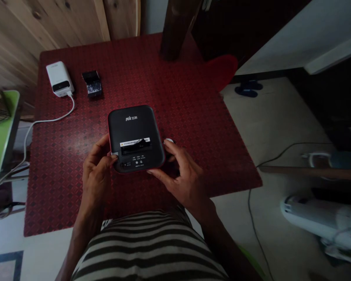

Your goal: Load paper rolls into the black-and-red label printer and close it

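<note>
Both my hands hold a black, square device with rounded corners, which looks like a receipt printer [134,128]. It has white lettering near the far edge, a pale label with a warning sign, and a dark slot beside the label. My left hand [98,166] grips its near-left corner, thumb on top and fingers curled at the side. My right hand [181,169] grips the near-right corner, thumb at the near edge and index finger on the right side. A small whitish object [170,140] shows just behind the right fingers. The device's underside is hidden.
A white power bank [58,76] with a white cable [51,120] lies on the red patterned table [61,195], beside a small black object [93,84]. A dark post [177,31] stands at the back. Right of the table are a red seat [222,70] and slippers [247,89].
</note>
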Demonstrator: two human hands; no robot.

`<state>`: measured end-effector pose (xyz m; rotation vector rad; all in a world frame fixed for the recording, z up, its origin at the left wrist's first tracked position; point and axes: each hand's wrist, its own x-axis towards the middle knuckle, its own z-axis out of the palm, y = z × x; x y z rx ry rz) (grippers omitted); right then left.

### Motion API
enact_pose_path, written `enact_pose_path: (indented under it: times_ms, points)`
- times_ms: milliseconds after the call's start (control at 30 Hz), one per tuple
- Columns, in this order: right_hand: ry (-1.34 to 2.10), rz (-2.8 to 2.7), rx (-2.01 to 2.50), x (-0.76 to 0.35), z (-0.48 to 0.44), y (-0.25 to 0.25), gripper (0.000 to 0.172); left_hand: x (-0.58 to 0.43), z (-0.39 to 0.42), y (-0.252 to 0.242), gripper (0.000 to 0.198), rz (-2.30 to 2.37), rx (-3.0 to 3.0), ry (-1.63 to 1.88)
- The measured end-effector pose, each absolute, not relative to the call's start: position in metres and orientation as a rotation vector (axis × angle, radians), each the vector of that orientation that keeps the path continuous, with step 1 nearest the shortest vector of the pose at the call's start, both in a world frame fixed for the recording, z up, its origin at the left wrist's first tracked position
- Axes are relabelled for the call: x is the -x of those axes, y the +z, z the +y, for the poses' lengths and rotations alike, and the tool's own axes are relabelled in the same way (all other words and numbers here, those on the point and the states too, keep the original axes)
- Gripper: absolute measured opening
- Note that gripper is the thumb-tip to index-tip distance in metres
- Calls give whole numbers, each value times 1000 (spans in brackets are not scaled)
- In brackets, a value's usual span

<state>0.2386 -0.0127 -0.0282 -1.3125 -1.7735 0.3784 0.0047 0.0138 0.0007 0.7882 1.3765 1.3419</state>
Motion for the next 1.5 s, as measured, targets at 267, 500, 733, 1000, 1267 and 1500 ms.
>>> enact_pose_path:
  times_ms: [267, 500, 733, 1000, 1267, 1500]
  points:
    - [389, -1785, 1306, -240, -11, -27, 73, -4, 11, -10, 51, 1391, -885, 1351]
    - [450, -1900, 1286, -261, 3, 11, 57, -2, 5, -19, 54, 1362, -934, 1352]
    - [312, -2302, 1139, -222, 72, 38, 27, -10, -2, -26, 66, 1403, -1224, 1395]
    - [284, -2610, 1232, -181, 115, 18, 31, -11, -2, -38, 71, 1429, -1377, 1409]
    - [300, -2776, 1270, -183, 116, 52, 31, -11, -1, -37, 70, 1422, -1333, 1398]
    - [212, -2488, 1262, -207, 85, 58, 19, -12, -2, -33, 62, 1380, -1370, 1419]
